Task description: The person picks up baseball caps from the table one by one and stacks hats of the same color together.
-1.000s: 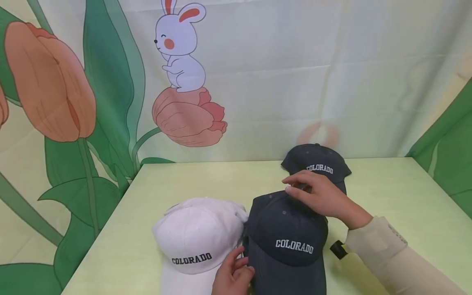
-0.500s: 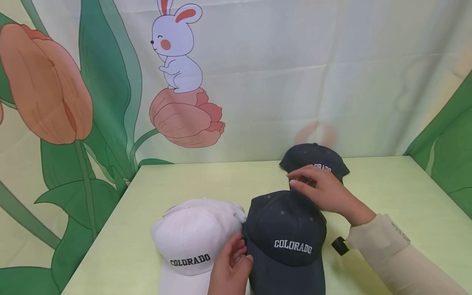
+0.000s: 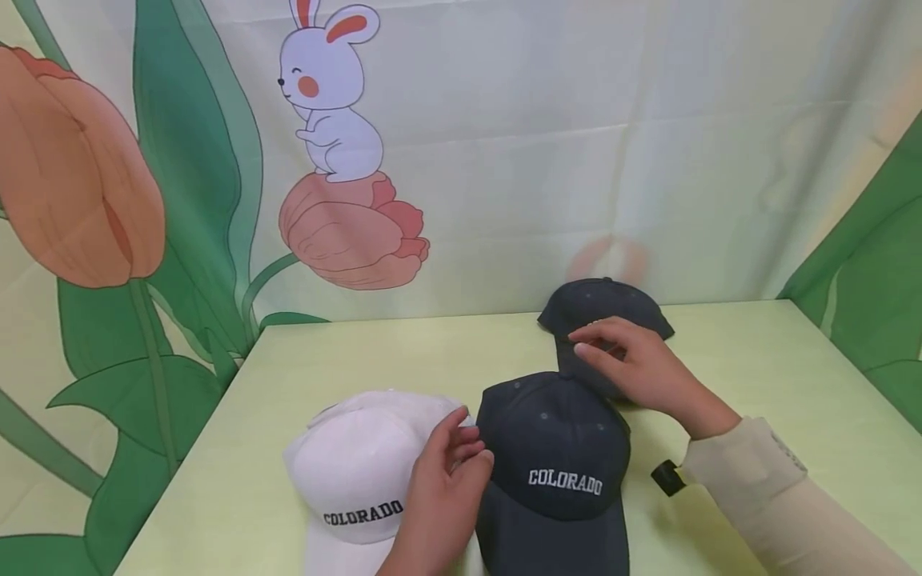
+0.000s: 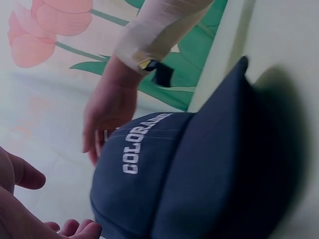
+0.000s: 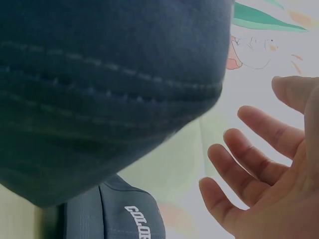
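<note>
A white baseball cap (image 3: 360, 464) lettered COLORADO lies front left. Beside it is a dark navy cap (image 3: 555, 448) with the same word in white, its brim towards me. My left hand (image 3: 445, 488) hovers over the space between these two caps, fingers loosely bent and holding nothing. Behind them, a second navy cap (image 3: 601, 308) stands at the back of the table, partly covered by my right hand (image 3: 641, 368). That hand is raised above the back of the front navy cap. In the right wrist view its fingers (image 5: 244, 177) are spread, with nothing between them.
The pale green table (image 3: 238, 448) reaches back to a hanging cloth (image 3: 504, 160) printed with a rabbit and tulips. A small black piece (image 3: 668, 478) hangs at the right sleeve's cuff (image 3: 745, 464).
My left hand has risen from the front navy cap's brim side, further back between the caps. My right hand has drifted slightly right, off the crown. The caps keep their places while the view shifts a little.
</note>
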A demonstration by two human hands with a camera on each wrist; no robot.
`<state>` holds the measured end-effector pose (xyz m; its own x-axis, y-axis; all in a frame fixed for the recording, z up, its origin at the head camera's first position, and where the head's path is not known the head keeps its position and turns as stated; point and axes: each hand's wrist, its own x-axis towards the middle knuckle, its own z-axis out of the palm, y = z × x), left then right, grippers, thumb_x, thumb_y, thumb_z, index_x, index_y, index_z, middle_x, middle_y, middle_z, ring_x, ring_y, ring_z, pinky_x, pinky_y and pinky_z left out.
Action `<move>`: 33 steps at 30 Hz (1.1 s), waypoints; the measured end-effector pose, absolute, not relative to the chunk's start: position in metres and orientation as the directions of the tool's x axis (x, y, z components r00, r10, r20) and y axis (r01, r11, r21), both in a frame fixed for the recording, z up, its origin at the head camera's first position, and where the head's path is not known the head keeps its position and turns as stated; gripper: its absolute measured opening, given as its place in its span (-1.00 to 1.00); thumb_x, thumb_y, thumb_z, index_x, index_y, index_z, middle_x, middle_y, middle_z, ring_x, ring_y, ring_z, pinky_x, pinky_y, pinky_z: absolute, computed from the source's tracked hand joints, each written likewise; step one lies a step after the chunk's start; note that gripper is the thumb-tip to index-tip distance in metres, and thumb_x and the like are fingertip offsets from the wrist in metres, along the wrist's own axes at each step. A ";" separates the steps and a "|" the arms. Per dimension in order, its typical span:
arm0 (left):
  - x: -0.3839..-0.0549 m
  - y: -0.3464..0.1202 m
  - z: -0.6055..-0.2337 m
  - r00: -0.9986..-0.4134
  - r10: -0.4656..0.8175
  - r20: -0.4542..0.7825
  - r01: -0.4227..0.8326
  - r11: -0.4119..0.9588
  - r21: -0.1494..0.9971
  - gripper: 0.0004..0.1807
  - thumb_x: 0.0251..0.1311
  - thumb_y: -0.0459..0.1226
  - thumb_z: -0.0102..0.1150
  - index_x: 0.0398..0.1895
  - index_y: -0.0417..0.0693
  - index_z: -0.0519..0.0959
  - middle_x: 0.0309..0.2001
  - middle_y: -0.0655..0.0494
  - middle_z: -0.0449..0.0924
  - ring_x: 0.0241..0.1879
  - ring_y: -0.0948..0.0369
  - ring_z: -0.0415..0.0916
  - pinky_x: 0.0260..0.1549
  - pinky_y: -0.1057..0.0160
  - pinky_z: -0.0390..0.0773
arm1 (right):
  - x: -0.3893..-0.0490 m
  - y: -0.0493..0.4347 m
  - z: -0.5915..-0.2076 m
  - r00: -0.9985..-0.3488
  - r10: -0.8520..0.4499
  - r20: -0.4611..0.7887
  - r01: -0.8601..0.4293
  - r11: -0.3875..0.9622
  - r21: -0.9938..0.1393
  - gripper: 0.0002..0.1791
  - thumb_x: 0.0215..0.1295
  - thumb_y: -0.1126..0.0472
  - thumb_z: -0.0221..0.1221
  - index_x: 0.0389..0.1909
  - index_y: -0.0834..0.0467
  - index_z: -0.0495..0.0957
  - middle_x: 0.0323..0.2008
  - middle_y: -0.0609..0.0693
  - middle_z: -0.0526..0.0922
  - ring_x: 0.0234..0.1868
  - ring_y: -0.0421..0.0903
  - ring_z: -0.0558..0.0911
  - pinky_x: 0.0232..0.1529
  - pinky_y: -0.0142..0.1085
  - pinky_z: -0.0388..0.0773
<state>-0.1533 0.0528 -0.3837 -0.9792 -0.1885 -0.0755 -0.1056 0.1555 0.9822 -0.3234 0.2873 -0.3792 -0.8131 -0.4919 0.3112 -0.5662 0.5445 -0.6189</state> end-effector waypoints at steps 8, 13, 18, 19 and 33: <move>-0.172 0.058 -0.360 -0.993 -0.115 -0.020 -0.047 0.238 0.970 -0.38 0.31 -0.21 0.10 0.43 0.01 0.22 0.20 -0.06 0.43 0.17 0.09 0.44 0.22 0.03 0.45 | -0.324 0.301 -0.381 -0.843 -0.451 0.292 -0.523 0.561 -0.642 -0.61 0.40 -0.13 0.06 0.10 -0.05 0.58 0.08 -0.04 0.57 0.03 -0.07 0.57 0.01 -0.11 0.54; -0.188 0.061 -0.347 -0.998 -0.046 -0.038 -0.051 0.324 0.945 -0.36 0.30 -0.15 0.13 0.43 0.02 0.23 0.18 -0.06 0.46 0.16 0.05 0.44 0.17 -0.03 0.47 | -0.325 0.309 -0.383 -0.860 -0.426 0.281 -0.496 0.567 -0.658 -0.60 0.41 -0.13 0.04 0.12 -0.04 0.57 0.09 -0.03 0.56 0.03 -0.05 0.58 0.03 -0.09 0.53; -0.208 0.066 -0.336 -0.998 0.012 -0.056 -0.046 0.417 0.908 -0.32 0.28 -0.09 0.16 0.45 0.05 0.21 0.17 -0.07 0.46 0.18 0.02 0.46 0.13 -0.06 0.50 | -0.327 0.318 -0.384 -0.875 -0.399 0.274 -0.472 0.579 -0.665 -0.57 0.42 -0.14 0.03 0.12 0.00 0.57 0.06 -0.04 0.58 0.03 -0.04 0.58 0.04 -0.07 0.52; -0.213 0.068 -0.334 -0.998 0.020 -0.060 -0.046 0.426 0.903 -0.31 0.28 -0.08 0.16 0.45 0.05 0.20 0.18 -0.06 0.46 0.18 0.02 0.46 0.13 -0.07 0.50 | -0.327 0.319 -0.385 -0.878 -0.394 0.271 -0.466 0.580 -0.668 -0.57 0.42 -0.14 0.03 0.12 0.00 0.57 0.06 -0.03 0.58 0.03 -0.04 0.58 0.04 -0.06 0.52; -0.265 0.085 -0.323 -0.984 0.100 -0.146 -0.094 0.404 0.910 -0.29 0.30 -0.03 0.08 0.47 0.01 0.16 0.25 -0.08 0.45 0.12 -0.02 0.55 0.18 -0.03 0.48 | -0.330 0.337 -0.390 -0.914 -0.336 0.228 -0.395 0.603 -0.693 -0.55 0.43 -0.12 0.03 0.13 0.08 0.56 0.08 0.04 0.59 0.11 0.03 0.53 0.11 0.03 0.48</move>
<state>-0.2654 0.0850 -0.3231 -0.9842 0.1001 -0.1461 -0.0940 0.4037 0.9101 -0.3301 0.3372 -0.3898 -0.9137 -0.3361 0.2285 -0.3951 0.6031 -0.6929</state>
